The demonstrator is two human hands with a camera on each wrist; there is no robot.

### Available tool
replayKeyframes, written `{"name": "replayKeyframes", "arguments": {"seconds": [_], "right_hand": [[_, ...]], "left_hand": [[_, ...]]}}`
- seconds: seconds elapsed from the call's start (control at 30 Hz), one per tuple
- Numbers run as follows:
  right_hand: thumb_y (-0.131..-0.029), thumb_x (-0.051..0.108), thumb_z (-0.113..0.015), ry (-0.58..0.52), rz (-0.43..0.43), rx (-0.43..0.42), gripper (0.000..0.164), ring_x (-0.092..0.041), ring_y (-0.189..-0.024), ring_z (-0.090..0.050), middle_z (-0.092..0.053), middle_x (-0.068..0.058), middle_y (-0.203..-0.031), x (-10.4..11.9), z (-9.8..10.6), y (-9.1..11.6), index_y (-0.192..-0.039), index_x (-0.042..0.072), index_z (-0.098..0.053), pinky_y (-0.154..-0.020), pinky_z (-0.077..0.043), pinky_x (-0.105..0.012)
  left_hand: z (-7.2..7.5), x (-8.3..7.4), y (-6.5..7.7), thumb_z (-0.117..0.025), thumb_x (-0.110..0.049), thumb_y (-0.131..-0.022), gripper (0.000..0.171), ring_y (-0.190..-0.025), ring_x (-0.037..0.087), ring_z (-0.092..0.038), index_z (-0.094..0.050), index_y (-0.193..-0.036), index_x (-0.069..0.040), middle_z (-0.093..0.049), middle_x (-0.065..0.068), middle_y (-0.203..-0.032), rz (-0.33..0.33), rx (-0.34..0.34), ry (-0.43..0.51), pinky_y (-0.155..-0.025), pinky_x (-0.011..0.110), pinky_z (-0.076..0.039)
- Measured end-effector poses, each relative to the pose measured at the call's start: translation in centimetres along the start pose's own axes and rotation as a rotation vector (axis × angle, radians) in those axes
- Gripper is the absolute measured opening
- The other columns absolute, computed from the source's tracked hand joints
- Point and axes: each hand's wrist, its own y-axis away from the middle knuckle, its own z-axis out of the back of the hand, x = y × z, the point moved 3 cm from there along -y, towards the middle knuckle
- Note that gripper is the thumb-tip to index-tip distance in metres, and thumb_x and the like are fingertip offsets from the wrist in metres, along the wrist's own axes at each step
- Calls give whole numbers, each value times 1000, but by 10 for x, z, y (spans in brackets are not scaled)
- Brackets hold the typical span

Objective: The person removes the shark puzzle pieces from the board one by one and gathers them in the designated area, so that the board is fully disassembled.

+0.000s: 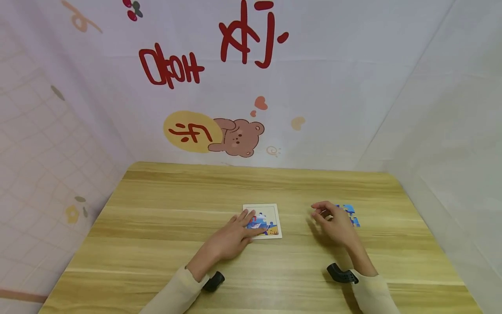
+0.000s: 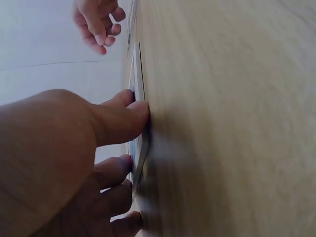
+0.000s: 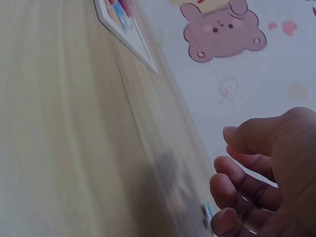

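Observation:
A small square jigsaw puzzle in a white frame point(image 1: 277, 218) lies on the wooden table. Part of its picture shows a white figure, blue areas and a yellow patch; the upper part is pale. My left hand point(image 1: 232, 239) rests on its left side with fingers spread over the picture, and in the left wrist view the thumb point(image 2: 126, 121) touches the frame's edge. To the right, my right hand point(image 1: 336, 224) hovers with loosely bent fingers and holds nothing visible. Blue puzzle pieces point(image 1: 354, 218) lie just beyond it, partly hidden by that hand.
The light wooden table point(image 1: 188, 187) reaches back to a white wall cloth printed with a bear point(image 1: 240, 138) and red characters. More cloth hangs at the left and right sides. Each wrist wears a black band-like device, such as the right one point(image 1: 342, 274).

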Motion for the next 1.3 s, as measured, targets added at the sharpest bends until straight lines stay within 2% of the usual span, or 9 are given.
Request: {"name": "replayKeyframes", "arguments": {"seconds": [0.4, 0.73, 1.0, 1.3], "right_hand": [[-96, 18, -74, -76, -5, 94, 24, -13, -83, -66, -70, -3, -97, 31, -45, -16, -118, 8, -69, -74, -55, -22], [-93, 14, -76, -111, 57, 148, 27, -9, -82, -65, -71, -3, -97, 54, -77, -24, -118, 6, -70, -73, -55, -21], [-92, 19, -78, -41, 65, 220, 28, -10, -80, -59, -70, 0, -97, 67, -93, -29, -118, 10, -70, -71, -50, -22], [-88, 21, -82, 30, 88, 177, 21, -13, -76, -52, -63, 0, -95, 69, -99, -26, -108, 15, -76, -68, -44, -23]], "left_hand": [[0, 2, -1, -51, -23, -108, 43, -158, 43, -19, -55, -149, -33, -27, 18, -169, -10, -6, 0, -125, 61, -23], [-1, 3, -1, -53, -23, -107, 44, -158, 42, -19, -54, -150, -33, -25, 17, -169, -16, -2, -23, -125, 62, -24], [-2, 3, -1, -54, -22, -107, 43, -158, 41, -18, -55, -149, -32, -25, 18, -169, -14, -2, -19, -124, 62, -26], [-1, 1, -2, -54, -20, -107, 43, -158, 41, -17, -56, -149, -30, -24, 18, -169, -2, 0, 4, -124, 62, -25]]}}
